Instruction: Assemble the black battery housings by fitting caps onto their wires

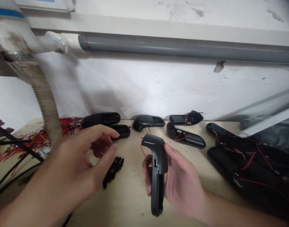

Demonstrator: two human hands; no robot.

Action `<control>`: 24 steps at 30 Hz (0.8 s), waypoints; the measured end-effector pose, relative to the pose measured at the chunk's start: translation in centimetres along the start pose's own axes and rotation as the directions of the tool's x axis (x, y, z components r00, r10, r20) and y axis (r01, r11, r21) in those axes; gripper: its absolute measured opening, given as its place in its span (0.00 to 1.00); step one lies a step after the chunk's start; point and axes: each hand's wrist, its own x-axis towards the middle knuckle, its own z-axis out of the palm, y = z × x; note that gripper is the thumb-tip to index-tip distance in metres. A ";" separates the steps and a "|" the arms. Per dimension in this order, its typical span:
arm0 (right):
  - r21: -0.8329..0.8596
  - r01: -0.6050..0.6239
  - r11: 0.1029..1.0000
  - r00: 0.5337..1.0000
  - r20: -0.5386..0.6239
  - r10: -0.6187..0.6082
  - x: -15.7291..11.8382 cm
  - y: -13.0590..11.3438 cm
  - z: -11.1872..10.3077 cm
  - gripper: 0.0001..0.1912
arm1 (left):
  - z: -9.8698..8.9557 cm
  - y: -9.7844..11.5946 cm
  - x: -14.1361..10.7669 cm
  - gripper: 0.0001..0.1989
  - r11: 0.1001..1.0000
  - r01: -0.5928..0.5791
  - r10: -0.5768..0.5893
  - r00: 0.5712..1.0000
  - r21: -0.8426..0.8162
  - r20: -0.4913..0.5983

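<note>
- I hold a black plastic tool shell with a bent top (157,170) in my right hand (182,186), near the middle of the table. It stands almost straight up, with its head bent over to the left.
- It looks smooth and dark. Small white letters run across its head. A little silver slot sits on its side, and its handle has a long open part along the right.
- A thin red wire (143,152) hangs by the left of its head.
- My right thumb and fingers are clamped around the shell.
- My left hand (80,164) is on the left, with its thumb and pointing finger bent and their tips apart.
- My other left fingers curl into shadow, so I can't see them well. The shell hides part of my right fingers.
- My left hand covers some of the little black pieces in a pile (115,167). The heap of black plastic shells (229,170) on the right is too dark to tell apart.
- The table is pale wood (132,208). More black shells (148,122) lie along its far side, and a messy bunch of red wires (71,124) lies far left.
- Behind is a scuffed white wall (135,85) with a long grey pipe (144,45). A dirty ribbed hose (45,97) comes down on the left.
</note>
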 end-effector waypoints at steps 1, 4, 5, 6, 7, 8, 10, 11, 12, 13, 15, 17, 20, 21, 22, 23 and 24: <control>-0.012 -0.005 1.000 1.000 0.008 0.006 0.0 0.1 -0.1 0.24 | -0.1 0.1 0.7 0.13 0.994 -0.052 0.050 0.998 0.095 0.024; -0.018 -0.012 1.000 1.000 0.021 0.012 0.0 0.2 -0.4 0.23 | 0.7 0.2 1.8 0.12 0.952 -0.142 0.077 0.968 0.270 0.238; -0.014 -0.013 1.000 1.000 0.020 0.014 0.0 0.3 -0.4 0.23 | 1.1 0.2 1.8 0.14 0.939 -0.160 0.067 0.954 0.306 0.293; -0.012 -0.013 1.000 1.000 0.020 0.014 0.0 0.3 -0.4 0.23 | 1.6 0.1 1.7 0.15 0.923 -0.178 0.063 0.944 0.340 0.323; -0.012 -0.009 1.000 1.000 0.020 0.009 0.0 0.3 -0.4 0.23 | 2.0 0.1 1.6 0.15 0.908 -0.191 0.057 0.938 0.373 0.341; -0.017 -0.003 1.000 1.000 0.018 0.003 -0.1 0.3 -0.4 0.23 | 2.3 0.1 1.4 0.16 0.893 -0.200 0.054 0.937 0.402 0.345; -0.027 0.010 1.000 1.000 0.009 -0.010 -0.1 0.3 -0.4 0.22 | 2.8 -0.1 1.2 0.16 0.875 -0.203 0.052 0.942 0.439 0.332; -0.033 0.013 0.999 1.000 0.006 -0.013 -0.1 0.3 -0.3 0.23 | 2.9 -0.1 1.2 0.16 0.873 -0.201 0.052 0.944 0.444 0.326; -0.039 0.013 0.999 1.000 0.002 -0.013 -0.1 0.2 -0.3 0.24 | 2.9 -0.3 1.2 0.16 0.876 -0.201 0.054 0.944 0.439 0.324; -0.047 0.010 0.999 1.000 -0.002 -0.010 0.0 0.2 -0.2 0.25 | 3.0 -0.4 1.3 0.16 0.881 -0.204 0.059 0.943 0.427 0.328; -0.058 0.003 0.998 1.000 -0.003 -0.003 0.0 0.2 -0.1 0.28 | 3.1 -0.8 1.4 0.15 0.890 -0.213 0.077 0.942 0.403 0.328; -0.068 0.016 0.998 1.000 -0.014 -0.017 0.0 0.3 0.1 0.29 | 3.2 -1.1 1.5 0.13 0.906 -0.225 0.112 0.944 0.358 0.311; -0.084 0.023 0.996 0.999 -0.032 -0.026 0.0 0.4 0.1 0.31 | 3.3 -1.1 1.3 0.12 0.932 -0.231 0.157 0.953 0.281 0.259; -0.086 0.018 0.996 0.999 -0.040 -0.021 0.0 0.4 0.1 0.31 | 3.3 -1.0 1.2 0.13 0.947 -0.214 0.151 0.955 0.241 0.255; -0.086 0.012 0.996 0.999 -0.048 -0.016 0.1 0.4 0.0 0.31 | 3.3 -0.8 1.1 0.13 0.965 -0.187 0.137 0.956 0.182 0.260; -0.084 0.007 0.996 0.999 -0.052 -0.011 0.1 0.4 0.0 0.31 | 3.3 -0.6 0.9 0.14 0.983 -0.155 0.123 0.955 0.098 0.269; -0.082 0.008 0.997 0.998 -0.061 -0.013 0.1 0.3 0.0 0.31 | 3.3 -0.4 0.7 0.14 0.993 -0.116 0.112 0.952 -0.003 0.284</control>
